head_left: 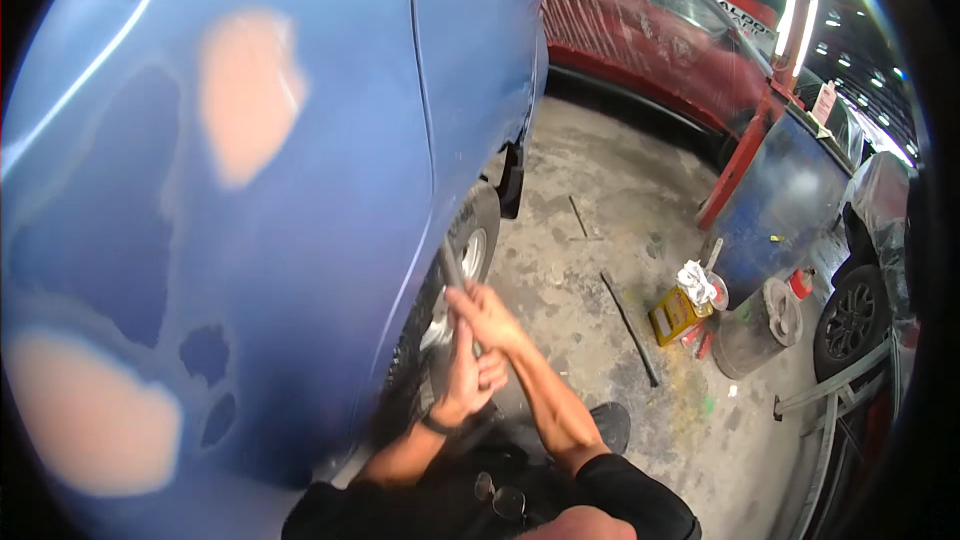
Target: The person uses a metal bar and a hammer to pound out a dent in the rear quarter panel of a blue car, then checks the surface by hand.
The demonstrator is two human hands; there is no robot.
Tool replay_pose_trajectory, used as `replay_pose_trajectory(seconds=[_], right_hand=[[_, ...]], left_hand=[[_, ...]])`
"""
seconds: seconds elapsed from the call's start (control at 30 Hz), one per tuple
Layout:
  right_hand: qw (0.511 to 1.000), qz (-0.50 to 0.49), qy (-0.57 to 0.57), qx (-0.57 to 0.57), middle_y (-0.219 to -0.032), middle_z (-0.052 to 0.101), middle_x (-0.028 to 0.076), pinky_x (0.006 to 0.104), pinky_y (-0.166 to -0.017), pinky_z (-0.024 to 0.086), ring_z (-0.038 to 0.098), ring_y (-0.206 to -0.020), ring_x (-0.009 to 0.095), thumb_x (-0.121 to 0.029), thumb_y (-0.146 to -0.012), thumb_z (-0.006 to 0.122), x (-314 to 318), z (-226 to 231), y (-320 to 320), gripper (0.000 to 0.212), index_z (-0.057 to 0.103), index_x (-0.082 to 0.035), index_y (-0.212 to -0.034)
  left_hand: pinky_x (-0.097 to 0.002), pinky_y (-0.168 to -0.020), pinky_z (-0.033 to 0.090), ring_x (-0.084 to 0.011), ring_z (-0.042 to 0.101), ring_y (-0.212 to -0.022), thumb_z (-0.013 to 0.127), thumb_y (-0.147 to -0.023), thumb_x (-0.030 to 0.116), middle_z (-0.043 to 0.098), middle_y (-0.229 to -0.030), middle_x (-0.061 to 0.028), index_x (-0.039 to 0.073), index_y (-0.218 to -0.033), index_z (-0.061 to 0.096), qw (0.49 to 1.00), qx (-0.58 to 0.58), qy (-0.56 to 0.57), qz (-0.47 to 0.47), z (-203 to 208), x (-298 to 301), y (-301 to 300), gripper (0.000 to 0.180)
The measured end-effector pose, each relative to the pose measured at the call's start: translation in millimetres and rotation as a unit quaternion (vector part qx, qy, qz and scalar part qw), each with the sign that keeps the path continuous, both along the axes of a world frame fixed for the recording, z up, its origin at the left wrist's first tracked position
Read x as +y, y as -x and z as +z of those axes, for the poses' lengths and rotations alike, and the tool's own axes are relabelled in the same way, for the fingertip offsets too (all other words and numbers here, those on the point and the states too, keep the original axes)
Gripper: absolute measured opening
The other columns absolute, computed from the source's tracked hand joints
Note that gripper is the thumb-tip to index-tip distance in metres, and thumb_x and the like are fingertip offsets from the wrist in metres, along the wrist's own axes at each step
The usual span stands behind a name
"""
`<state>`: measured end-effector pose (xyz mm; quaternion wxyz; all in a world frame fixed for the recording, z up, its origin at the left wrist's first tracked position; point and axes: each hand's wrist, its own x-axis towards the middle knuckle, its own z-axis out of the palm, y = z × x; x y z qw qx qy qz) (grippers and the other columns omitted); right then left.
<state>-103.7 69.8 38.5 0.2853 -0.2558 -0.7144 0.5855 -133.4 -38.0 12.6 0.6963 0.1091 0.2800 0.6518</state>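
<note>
A long grey bar [452,266], which looks like metal, reaches up from my hands toward the lower edge of a blue vehicle panel [330,200]. My right hand [488,318] is wrapped around it higher up. Below, my left hand [470,376] is closed round its lower part, with a dark band on the wrist. The bar's far end lies beside the panel edge and the wheel [474,248]; whether it touches either I cannot tell. Several patches on the panel are sanded or discoloured, including a pale beige patch [252,95].
On the stained concrete floor [560,290] lies a dark strip [630,330]. A yellow can [680,316] topped with crumpled white material stands beside a grey bucket [757,330]. Behind is a red car [640,40] under plastic; a metal frame [830,410] is at right.
</note>
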Motion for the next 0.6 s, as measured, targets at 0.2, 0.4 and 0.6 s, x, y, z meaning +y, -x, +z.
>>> replay_pose_trajectory(seconds=[0.2,0.4,0.6], right_hand=[[0.989,0.132,0.072,-0.006,-0.065,0.054,0.001,0.0240,-0.053,0.041,0.050,-0.058,0.008,-0.036,-0.095,0.053,-40.0,-10.7,19.5,0.035,0.051,-0.003,-0.084],[0.997,0.039,0.067,0.017,-0.066,0.055,0.000,0.0245,-0.053,0.040,0.049,-0.059,0.009,-0.034,-0.095,0.054,-6.2,4.3,5.5,0.033,0.055,-0.001,-0.087],[0.991,-0.102,0.040,0.082,-0.063,0.052,0.002,0.0277,-0.046,0.043,0.048,-0.050,0.011,-0.032,-0.095,0.052,30.3,-43.3,-44.4,0.029,0.048,-0.006,-0.085]], left_hand=[[-0.0243,-0.043,0.026,-0.0087,0.025,-0.038,0.026,-0.087,0.076,0.024,-0.047,0.0064,0.019,-0.053,0.028,0.996,0.022,0.008,0.088,-18.8,-37.0,0.5,0.066],[-0.0243,-0.044,0.023,-0.0075,0.023,-0.041,0.030,-0.086,0.076,0.021,-0.049,0.0069,0.017,-0.065,0.037,0.998,-0.020,0.033,0.045,-3.4,2.2,-0.5,0.062],[-0.0220,-0.043,0.025,-0.0060,0.026,-0.042,0.036,-0.093,0.064,0.027,-0.054,0.0077,0.024,-0.101,0.043,0.997,0.019,-0.007,-0.076,-23.4,32.1,-21.2,0.041]])
